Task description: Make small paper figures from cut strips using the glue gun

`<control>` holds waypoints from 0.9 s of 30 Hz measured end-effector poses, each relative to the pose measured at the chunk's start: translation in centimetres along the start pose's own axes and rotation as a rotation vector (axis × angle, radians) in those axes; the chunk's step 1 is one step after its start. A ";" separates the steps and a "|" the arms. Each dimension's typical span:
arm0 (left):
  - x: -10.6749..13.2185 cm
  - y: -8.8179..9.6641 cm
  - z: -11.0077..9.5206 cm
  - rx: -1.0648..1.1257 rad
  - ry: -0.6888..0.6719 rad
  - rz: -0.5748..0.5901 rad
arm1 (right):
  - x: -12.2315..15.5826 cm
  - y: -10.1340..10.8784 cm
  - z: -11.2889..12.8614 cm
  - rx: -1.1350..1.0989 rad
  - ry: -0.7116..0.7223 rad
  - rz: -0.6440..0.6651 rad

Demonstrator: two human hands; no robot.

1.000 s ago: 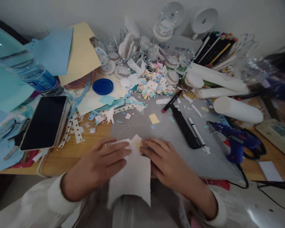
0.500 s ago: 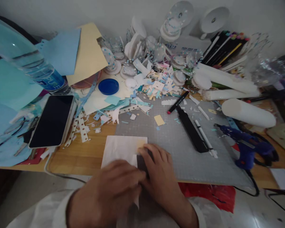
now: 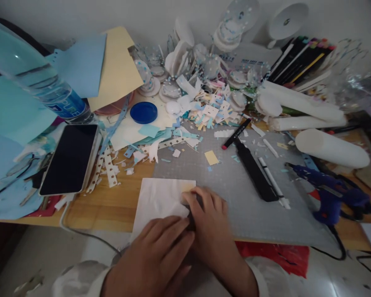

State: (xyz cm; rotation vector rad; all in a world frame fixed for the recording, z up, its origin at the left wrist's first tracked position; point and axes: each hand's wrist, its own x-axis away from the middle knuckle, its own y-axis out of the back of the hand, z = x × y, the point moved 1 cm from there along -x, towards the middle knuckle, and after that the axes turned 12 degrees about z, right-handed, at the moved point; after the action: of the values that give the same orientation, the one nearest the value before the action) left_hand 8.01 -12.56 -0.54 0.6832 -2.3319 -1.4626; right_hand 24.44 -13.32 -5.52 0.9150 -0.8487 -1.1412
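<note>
A white sheet of paper lies over the front edge of the table, with a small pale yellow piece at its upper right corner. My right hand has its fingers bent over the paper's right edge, the fingertips beside the yellow piece. From the left, my left hand reaches across the lower part of the sheet with fingers stretched out, their tips close to my right thumb. Something dark shows between the hands; what it is I cannot make out.
A grey cutting mat carries a black marker, a black cutter-like tool and a white pen. A blue glue gun lies at right. Paper scraps, a phone and a water bottle stand around.
My left hand has moved slightly right and down, its fingers now flatter and more spread over the paper. My right hand stays at the paper's edge. The view has shifted slightly.
</note>
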 end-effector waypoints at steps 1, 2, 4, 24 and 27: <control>0.2 0.4 0.4 -0.031 0.029 0.011 | 0.1 0.1 0.0 -0.030 0.008 0.015; 0.3 0.7 0.9 -0.072 0.064 0.014 | 0.1 0.2 0.0 -0.056 0.017 0.023; 0.7 1.1 2.1 -0.166 0.147 0.002 | 0.2 0.4 0.0 -0.081 0.028 0.021; -5.7 1.7 4.4 -0.088 0.290 0.260 | -4.8 4.3 -3.2 0.007 0.253 0.244; -5.5 1.6 5.4 -0.051 0.316 0.279 | -5.7 4.0 -3.3 -0.028 0.258 0.306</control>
State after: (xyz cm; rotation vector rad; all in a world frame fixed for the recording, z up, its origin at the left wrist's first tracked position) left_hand 9.63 -4.89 -1.50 0.5075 -2.0453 -1.1912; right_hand 27.73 -6.56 -3.61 0.8535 -0.7294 -0.7506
